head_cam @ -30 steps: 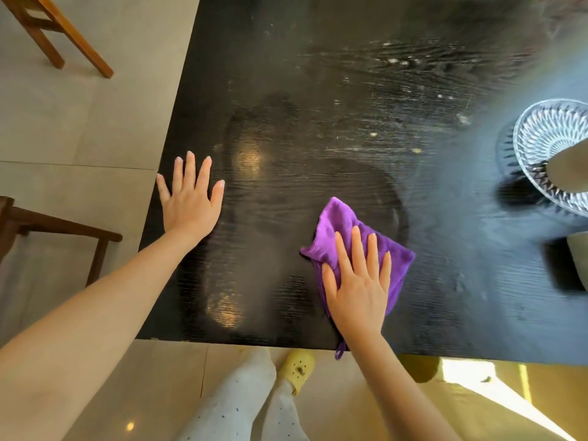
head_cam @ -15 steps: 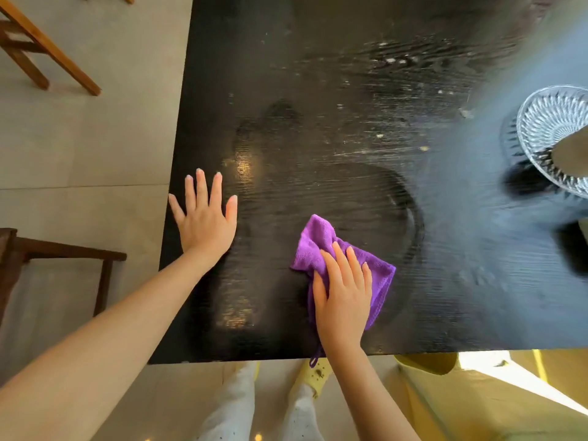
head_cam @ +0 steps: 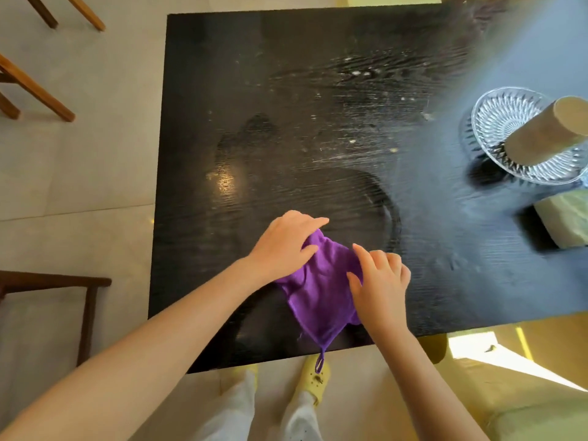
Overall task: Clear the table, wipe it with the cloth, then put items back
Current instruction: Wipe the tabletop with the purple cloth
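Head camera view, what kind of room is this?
Probably a home dining area: a black wood-grain table on pale floor tiles, brown wooden chair legs beside it, and a clear cut-glass dish on top.

Your left hand (head_cam: 288, 241) lies palm down on the far left corner of the purple cloth (head_cam: 321, 291), fingers curled and pinching its edge, forearm reaching in from the near left of the cloth. Your right hand (head_cam: 380, 281) rests on the cloth's right edge, fingers bent, index extended, thumb pressing the fabric. Both forearms are bare.
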Action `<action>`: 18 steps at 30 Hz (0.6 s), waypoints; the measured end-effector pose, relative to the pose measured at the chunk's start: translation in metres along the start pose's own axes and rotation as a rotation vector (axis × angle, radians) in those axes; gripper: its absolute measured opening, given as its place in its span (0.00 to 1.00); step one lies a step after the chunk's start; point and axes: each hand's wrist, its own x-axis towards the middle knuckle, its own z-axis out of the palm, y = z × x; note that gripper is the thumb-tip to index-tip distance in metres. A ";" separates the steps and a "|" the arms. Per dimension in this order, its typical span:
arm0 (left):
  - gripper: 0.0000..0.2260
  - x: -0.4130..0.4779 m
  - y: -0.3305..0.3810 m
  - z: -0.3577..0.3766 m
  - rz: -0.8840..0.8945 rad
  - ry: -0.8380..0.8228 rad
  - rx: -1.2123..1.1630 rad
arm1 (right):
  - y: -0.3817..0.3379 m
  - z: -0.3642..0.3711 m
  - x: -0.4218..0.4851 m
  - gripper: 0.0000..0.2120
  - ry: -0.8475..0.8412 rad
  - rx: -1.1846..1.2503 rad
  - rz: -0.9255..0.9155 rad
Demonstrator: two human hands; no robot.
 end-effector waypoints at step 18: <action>0.07 0.117 0.045 -0.134 0.158 0.198 0.025 | 0.021 -0.140 0.125 0.12 0.429 0.614 0.028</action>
